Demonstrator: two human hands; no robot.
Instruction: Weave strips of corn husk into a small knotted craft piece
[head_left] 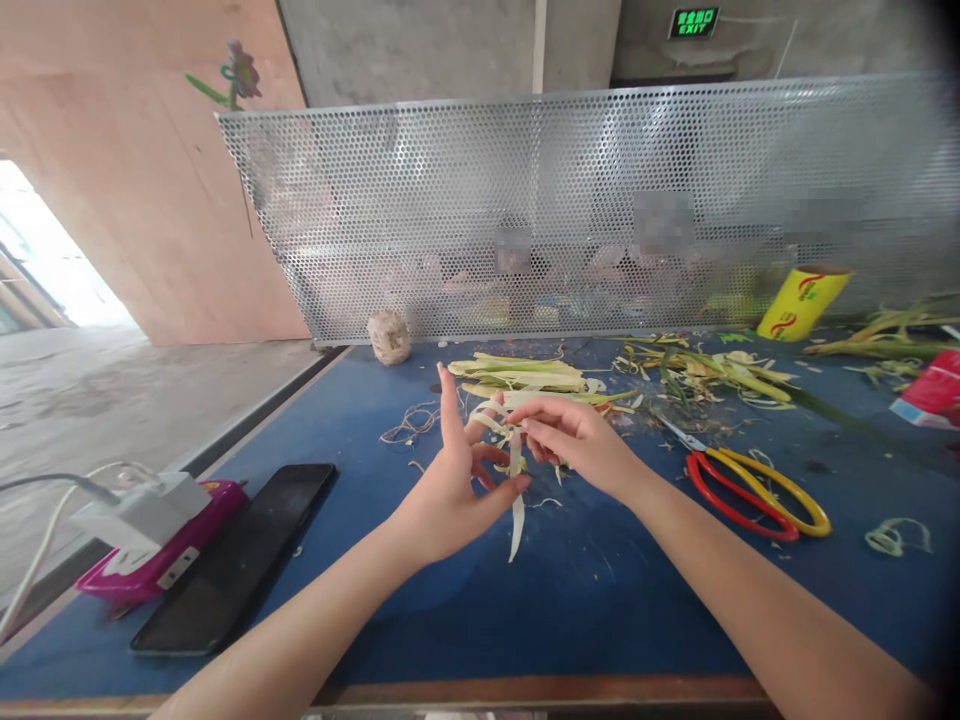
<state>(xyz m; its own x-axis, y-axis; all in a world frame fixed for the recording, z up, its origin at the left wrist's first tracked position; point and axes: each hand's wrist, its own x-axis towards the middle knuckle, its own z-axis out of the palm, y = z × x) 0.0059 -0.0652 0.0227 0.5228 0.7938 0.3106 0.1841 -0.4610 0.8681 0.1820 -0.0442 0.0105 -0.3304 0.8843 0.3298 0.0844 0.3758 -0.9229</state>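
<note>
In the middle of the table, my left hand (450, 490) has one finger raised, while its thumb and other fingers close about a pale husk-like leaf strip (517, 520). The strip loops over the fingers at the top, and its narrow end hangs down below my thumb. From the right, my right hand (581, 440) pinches the same strip near the loop, fingertips close to the left fingers. Just behind both hands lies a pile of pale green and cream leaf pieces (517, 372). Some of the strip is hidden by my fingers.
Red-and-yellow-handled scissors (750, 495) lie right; a black phone (240, 560) and magenta power strip (165, 550) lie left. Behind stand a twine roll (388, 337), a yellow tube (802, 303) and a perforated metal screen (450, 200). Leaf scraps (712, 370) lie at the back right.
</note>
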